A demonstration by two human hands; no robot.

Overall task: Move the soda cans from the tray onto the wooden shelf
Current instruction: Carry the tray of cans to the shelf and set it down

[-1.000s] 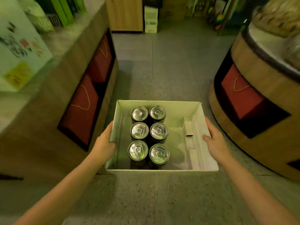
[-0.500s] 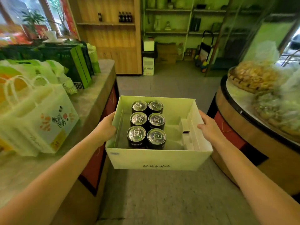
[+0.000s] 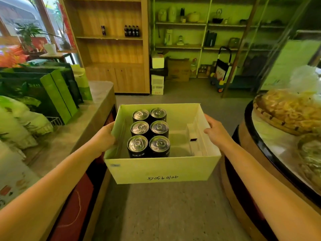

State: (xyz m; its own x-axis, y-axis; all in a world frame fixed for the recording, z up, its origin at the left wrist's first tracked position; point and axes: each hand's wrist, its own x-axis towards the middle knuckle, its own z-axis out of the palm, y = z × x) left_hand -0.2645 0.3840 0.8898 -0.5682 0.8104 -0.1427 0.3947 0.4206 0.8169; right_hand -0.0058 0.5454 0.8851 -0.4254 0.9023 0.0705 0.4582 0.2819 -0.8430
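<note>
I carry a white cardboard tray (image 3: 161,169) in front of me at waist height. Several black soda cans (image 3: 149,132) with silver tops stand upright in two rows in its left half. My left hand (image 3: 104,136) grips the tray's left wall, and my right hand (image 3: 216,132) grips the right wall with the thumb over the rim. The wooden shelf (image 3: 111,44) stands ahead at the far end of the aisle, with a few dark bottles and one can on an upper board.
A stone counter (image 3: 81,129) with green and white gift bags runs along my left. A round wooden display (image 3: 271,153) with baskets of dried goods is on my right. Stacked boxes (image 3: 157,75) and a small trolley (image 3: 223,70) stand beside the shelf.
The tray has risen from near the floor to waist height. My view has lifted from the floor to the shelf ahead. Both hands keep their grip on the tray's sides.
</note>
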